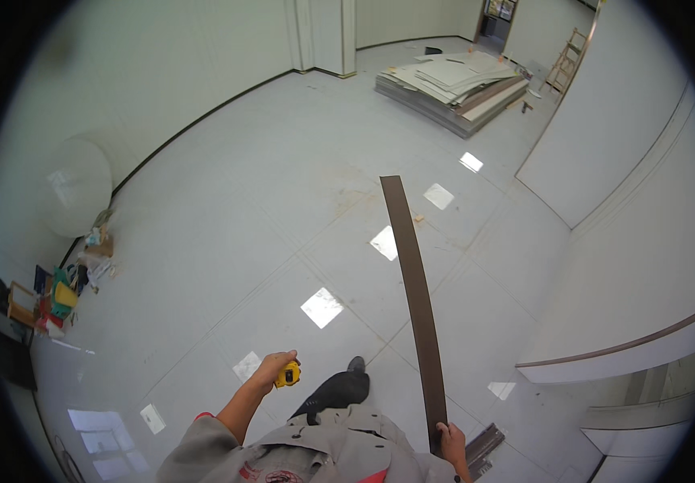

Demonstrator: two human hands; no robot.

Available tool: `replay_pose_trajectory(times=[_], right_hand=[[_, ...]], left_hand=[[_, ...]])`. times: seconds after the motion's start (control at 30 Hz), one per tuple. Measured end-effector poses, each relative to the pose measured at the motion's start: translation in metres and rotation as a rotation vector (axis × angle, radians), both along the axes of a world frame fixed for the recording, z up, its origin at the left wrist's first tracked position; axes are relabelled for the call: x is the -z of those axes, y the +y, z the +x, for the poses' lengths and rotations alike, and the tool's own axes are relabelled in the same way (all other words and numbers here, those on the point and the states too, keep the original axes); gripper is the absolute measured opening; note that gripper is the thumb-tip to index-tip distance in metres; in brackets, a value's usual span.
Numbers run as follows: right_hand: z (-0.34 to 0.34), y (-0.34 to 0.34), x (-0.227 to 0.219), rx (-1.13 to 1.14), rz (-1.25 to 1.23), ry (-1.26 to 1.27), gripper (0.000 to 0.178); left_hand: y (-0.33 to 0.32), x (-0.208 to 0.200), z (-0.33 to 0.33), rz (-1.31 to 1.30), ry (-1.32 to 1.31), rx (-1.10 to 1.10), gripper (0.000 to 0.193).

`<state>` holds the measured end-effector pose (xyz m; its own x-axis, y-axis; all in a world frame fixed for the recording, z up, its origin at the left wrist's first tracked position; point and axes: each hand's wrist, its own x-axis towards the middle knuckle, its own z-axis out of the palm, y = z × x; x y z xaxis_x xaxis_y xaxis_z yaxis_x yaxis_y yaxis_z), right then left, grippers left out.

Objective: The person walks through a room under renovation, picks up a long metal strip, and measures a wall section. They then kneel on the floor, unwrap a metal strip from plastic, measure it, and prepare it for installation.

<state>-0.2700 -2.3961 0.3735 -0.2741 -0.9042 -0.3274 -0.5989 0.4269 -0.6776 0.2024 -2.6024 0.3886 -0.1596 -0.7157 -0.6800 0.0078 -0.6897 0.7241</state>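
Observation:
In my left hand (273,369), held out in front of my body, is a yellow and black tape measure (288,374), its fingers wrapped round the case. No blade shows pulled out of it. My right hand (450,441) grips the near end of a long, flat dark brown strip (413,298). The strip reaches away from me over the floor, its far end tilted slightly left. Whether that far end touches the floor, I cannot tell. Beside my right hand lie some dark metal-looking profiles (486,444) on the floor.
A low stack of white and grey panels (456,88) lies at the far right, with a wooden stepladder (566,60) behind it. Mixed clutter (62,294) lines the left wall. White panels (629,233) stand along the right. Pale glossy tiles (227,241) cover the floor.

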Motion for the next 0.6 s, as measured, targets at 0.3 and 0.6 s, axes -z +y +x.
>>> replay_pose_trajectory(times=[0.3,0.6], right_hand=[[-0.154,-0.296,-0.011,0.383,0.094,-0.122,0.044],[-0.357,-0.625,0.033,0.339,0.154,0.09,0.056]], left_hand=[[-0.401,-0.036,-0.214,-0.145,-0.266,0.444,0.043],[-0.621,0.105,-0.25,0.19,-0.306,-0.019,0.04]])
